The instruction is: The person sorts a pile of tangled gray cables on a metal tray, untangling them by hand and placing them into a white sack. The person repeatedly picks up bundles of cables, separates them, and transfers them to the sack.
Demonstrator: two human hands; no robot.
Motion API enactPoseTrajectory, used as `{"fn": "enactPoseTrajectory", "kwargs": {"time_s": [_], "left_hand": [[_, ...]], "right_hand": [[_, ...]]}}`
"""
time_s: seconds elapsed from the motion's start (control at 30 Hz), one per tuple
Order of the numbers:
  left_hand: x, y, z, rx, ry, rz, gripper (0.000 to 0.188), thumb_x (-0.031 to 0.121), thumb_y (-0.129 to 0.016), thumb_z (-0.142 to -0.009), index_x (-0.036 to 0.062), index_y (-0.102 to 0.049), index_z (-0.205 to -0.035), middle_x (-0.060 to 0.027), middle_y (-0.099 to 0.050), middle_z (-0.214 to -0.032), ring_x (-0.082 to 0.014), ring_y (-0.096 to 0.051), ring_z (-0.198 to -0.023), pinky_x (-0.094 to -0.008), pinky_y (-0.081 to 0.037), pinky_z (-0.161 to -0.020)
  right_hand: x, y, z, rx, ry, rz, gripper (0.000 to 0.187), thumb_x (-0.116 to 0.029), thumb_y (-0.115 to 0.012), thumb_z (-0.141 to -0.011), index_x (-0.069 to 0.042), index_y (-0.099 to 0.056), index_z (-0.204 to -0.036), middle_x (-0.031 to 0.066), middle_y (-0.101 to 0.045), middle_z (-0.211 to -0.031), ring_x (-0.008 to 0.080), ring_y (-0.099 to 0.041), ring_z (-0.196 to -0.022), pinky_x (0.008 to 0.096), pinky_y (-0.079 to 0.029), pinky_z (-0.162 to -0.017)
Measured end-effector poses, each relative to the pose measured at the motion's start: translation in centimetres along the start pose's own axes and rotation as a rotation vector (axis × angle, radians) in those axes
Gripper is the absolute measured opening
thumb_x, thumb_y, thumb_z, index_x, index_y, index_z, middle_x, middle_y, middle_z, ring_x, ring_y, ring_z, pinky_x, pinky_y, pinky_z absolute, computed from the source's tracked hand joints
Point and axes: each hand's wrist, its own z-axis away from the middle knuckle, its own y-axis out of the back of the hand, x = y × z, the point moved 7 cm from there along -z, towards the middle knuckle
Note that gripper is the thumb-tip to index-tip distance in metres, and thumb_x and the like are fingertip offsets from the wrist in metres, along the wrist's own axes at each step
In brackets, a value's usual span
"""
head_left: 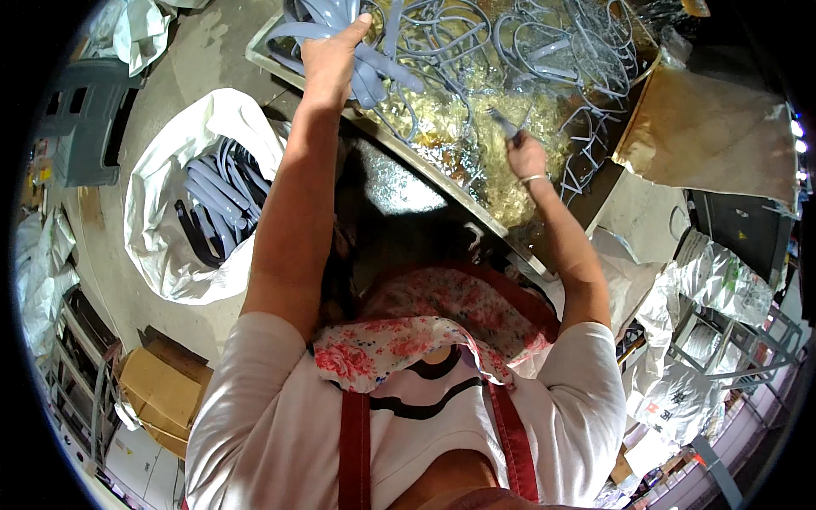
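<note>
Left hand (330, 66) clamped on grey strips (367, 83) spread either side of it; right hand (527, 156) closed round a grey piece (504, 125)

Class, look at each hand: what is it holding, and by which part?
Left hand: a bunch of glossy, flat, grey-blue plastic-looking strips, held partway along. Right hand: a slim grey object, held at its near end; too blurred to identify.

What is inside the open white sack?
The white sack holds bundled gray strips and some black pieces; whatever lies beneath them, including the bottom, is covered.
</note>
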Motion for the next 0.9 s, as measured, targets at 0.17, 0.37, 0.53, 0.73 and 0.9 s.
{"fn": "enactPoseTrajectory", "kwargs": {"time_s": [0.17, 0.37, 0.53, 0.73, 0.9], "left_hand": [[1.2, -1.5, 0.9, -0.019, -0.117, -0.15, 0.021, 0.013, -0.07, -0.073, -0.0036, -0.062, -0.083, -0.004, -0.06, -0.075, -0.0121, -0.053, -0.067, -0.0288, -0.044, -0.061], [2.7, -2.7, 1.6, -0.069, -0.094, -0.366, 0.021, 0.011, -0.068, -0.076, -0.0045, -0.061, -0.088, -0.0053, -0.06, -0.08, -0.0115, -0.055, -0.068, -0.0273, -0.045, -0.061], [2.7, -2.1, 2.0, -0.103, -0.023, -0.372, 0.023, 0.012, -0.069, -0.075, -0.0054, -0.061, -0.088, -0.0064, -0.061, -0.078, -0.0114, -0.055, -0.067, -0.0267, -0.045, -0.061], [0.0, -5.4, 3.3, -0.404, -0.042, -0.595, 0.028, 0.02, -0.075, -0.068, -0.0011, -0.063, -0.08, -0.0048, -0.062, -0.073, -0.011, -0.053, -0.067, -0.0272, -0.045, -0.063], [-1.9, -8.7, 5.6, -0.561, 0.014, -0.423, 0.032, 0.019, -0.077, -0.065, -0.0004, -0.062, -0.087, -0.0045, -0.063, -0.082, -0.0124, -0.057, -0.076, -0.0274, -0.046, -0.069]], "right_hand": [[-2.1, 4.1, -2.1, 0.262, -0.068, 0.1, 0.036, -0.033, -0.057, -0.08, 0.003, -0.056, -0.079, 0.0248, -0.06, -0.076, 0.0393, -0.059, -0.073, 0.0443, -0.047, -0.067], [0.6, -12.5, -6.4, -0.158, -0.265, -0.561, 0.041, -0.016, -0.058, -0.07, 0.003, -0.052, -0.106, 0.025, -0.059, -0.096, 0.0369, -0.058, -0.088, 0.0411, -0.045, -0.076], [-5.0, -7.8, -4.2, -0.108, -0.26, -0.399, 0.035, -0.02, -0.066, -0.066, 0.006, -0.06, -0.089, 0.0228, -0.063, -0.082, 0.0369, -0.061, -0.076, 0.0393, -0.048, -0.07], [-9.9, 9.8, -0.9, -0.042, 0.29, 0.261, 0.029, -0.018, -0.058, -0.069, 0.0, -0.058, -0.091, 0.0236, -0.061, -0.08, 0.0374, -0.06, -0.079, 0.0434, -0.049, -0.07], [-15.4, 17.6, 2.5, -0.033, 0.578, 0.401, 0.031, -0.016, -0.059, -0.075, -0.012, -0.057, -0.106, 0.0159, -0.062, -0.077, 0.0329, -0.06, -0.075, 0.0424, -0.048, -0.067]]}}
